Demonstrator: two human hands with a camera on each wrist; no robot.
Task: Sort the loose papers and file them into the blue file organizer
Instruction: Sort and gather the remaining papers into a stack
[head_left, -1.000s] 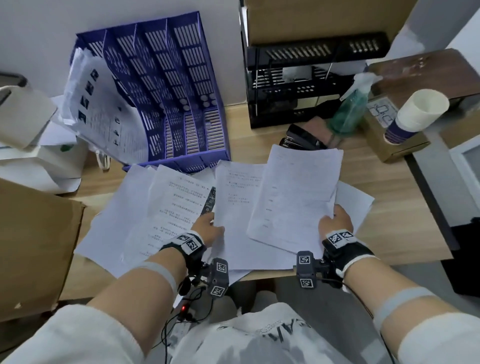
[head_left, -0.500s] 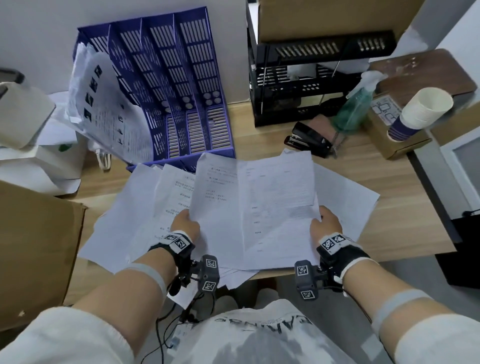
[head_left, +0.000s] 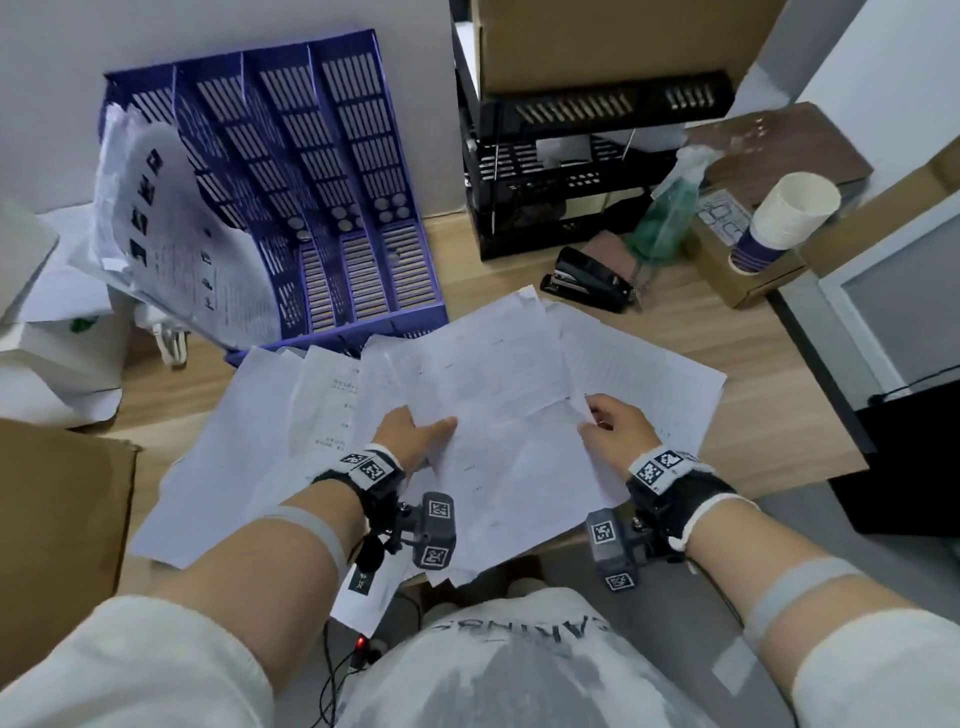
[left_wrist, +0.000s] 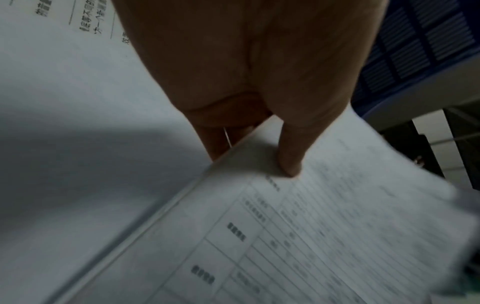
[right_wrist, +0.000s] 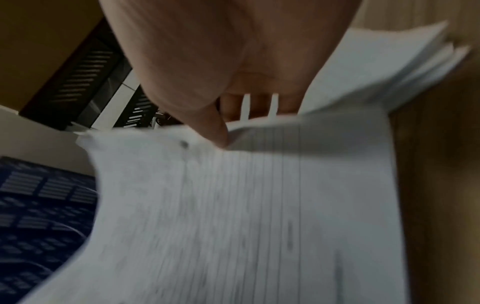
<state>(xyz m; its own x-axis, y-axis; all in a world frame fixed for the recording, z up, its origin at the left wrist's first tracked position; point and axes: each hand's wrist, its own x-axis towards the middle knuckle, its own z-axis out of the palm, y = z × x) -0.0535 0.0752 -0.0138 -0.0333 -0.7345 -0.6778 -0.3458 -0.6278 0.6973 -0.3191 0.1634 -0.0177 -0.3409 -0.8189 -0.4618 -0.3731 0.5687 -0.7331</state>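
Both hands hold a sheaf of printed papers (head_left: 509, 415) above the desk's near edge.

Left hand (head_left: 415, 434) pinches the sheaf's left edge, thumb on top, fingers beneath; the left wrist view shows the thumb pressed on a ruled form. Right hand (head_left: 613, 428) pinches the right side, thumb over a curling sheet edge, fingers under. Beneath the grip, loose sheets (head_left: 249, 441) fan out to the left, some overhanging the desk (head_left: 769, 395) edge. Right of the grip: bare wood. Beyond it, a black stapler (head_left: 587, 280). Beyond and left stands the blue file organizer (head_left: 332, 208) against the wall, papers leaning in its leftmost slot, the other slots open. Further right: black rack (head_left: 571, 171), spray bottle (head_left: 670, 208), paper cup (head_left: 779, 223).
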